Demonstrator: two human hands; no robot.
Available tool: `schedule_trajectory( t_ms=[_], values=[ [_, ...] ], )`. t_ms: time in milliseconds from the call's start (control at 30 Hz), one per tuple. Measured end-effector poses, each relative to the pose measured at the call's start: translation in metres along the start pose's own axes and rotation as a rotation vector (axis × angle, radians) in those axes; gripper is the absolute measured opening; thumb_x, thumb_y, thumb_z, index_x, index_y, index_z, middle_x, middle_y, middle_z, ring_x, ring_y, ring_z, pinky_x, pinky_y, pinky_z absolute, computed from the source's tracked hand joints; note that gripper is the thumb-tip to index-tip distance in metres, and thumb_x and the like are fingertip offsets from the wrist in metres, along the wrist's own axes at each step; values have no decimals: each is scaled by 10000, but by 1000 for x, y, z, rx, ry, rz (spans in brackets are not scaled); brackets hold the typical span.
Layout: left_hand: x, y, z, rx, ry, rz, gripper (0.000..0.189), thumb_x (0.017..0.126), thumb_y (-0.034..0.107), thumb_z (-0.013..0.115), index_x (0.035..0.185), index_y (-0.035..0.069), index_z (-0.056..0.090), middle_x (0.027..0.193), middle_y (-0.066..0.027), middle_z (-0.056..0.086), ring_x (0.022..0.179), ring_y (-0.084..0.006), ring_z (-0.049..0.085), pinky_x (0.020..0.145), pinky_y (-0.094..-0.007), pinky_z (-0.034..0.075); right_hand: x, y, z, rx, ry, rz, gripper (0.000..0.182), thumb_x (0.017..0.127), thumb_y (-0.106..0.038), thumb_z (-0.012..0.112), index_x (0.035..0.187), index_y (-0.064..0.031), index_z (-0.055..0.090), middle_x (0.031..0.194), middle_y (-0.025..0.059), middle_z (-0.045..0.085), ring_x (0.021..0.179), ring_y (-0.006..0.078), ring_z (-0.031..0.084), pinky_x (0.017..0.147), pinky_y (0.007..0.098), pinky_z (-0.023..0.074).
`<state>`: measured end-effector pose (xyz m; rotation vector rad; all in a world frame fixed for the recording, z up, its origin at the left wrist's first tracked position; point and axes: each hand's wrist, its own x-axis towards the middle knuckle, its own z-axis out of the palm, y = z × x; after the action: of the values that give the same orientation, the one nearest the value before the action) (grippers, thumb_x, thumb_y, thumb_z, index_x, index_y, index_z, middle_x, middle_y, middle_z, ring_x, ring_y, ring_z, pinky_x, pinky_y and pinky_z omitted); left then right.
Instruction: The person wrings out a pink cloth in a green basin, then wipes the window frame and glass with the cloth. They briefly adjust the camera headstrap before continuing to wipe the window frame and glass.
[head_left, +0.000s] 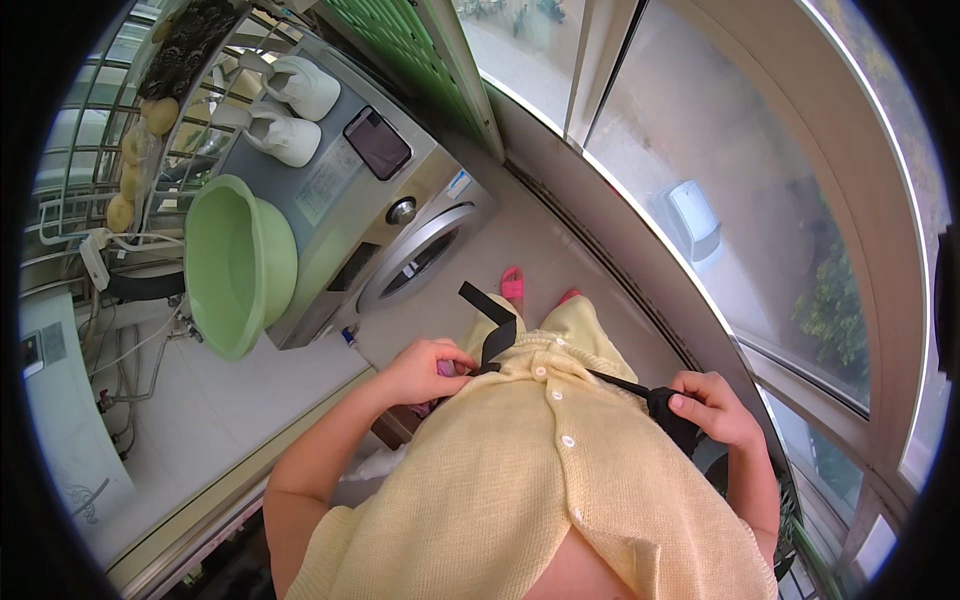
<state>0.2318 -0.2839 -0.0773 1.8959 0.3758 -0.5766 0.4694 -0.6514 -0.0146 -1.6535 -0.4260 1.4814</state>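
Observation:
My left hand (420, 369) is at my left hip, its fingers curled at a black strap (499, 341) whose free end sticks up in front of my waist. A pink-purple item (446, 367), mostly hidden, shows at those fingers; I cannot tell whether it is held. My right hand (716, 409) grips a bundled black fabric piece (670, 420) at my right hip. From this piece a thin black band (619, 382) runs across to the front of my yellow knit cardigan (480, 465), where folds of the knit cover it.
A front-loading washing machine (352, 232) stands ahead on the left. On it are a green plastic basin (270, 262), a pair of white shoes (304, 88) and a smartphone (377, 142). A sliding-door track (600, 255) and large window panes (720, 150) bound the right side.

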Motion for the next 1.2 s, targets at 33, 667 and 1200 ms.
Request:
schedule_trajectory(
  t_ms=[33,667,1200],
  values=[
    [-2,0,-3,-16,-30,-36,309,779,224,754,1017,29,726,922,-91,682,821,-160,639,757,-288,501,10,-7,0,52,-50,-67,255,927,-218,647,791,-8,602,637,-39,490,608,53,408,533,254,327],
    [-20,-23,-33,-869,77,-428,379,791,126,782,1122,-11,659,999,-48,680,882,-113,629,804,-243,499,230,-39,161,61,-406,-169,575,966,-528,546,1033,29,671,858,48,628,814,126,571,730,275,460],
    [31,10,-27,-487,240,-361,414,707,195,861,1024,4,675,903,-71,693,798,-112,611,741,-253,487,254,-29,151,-167,-100,-104,522,980,-482,554,845,16,635,688,81,618,639,99,575,600,279,462]
  ],
)
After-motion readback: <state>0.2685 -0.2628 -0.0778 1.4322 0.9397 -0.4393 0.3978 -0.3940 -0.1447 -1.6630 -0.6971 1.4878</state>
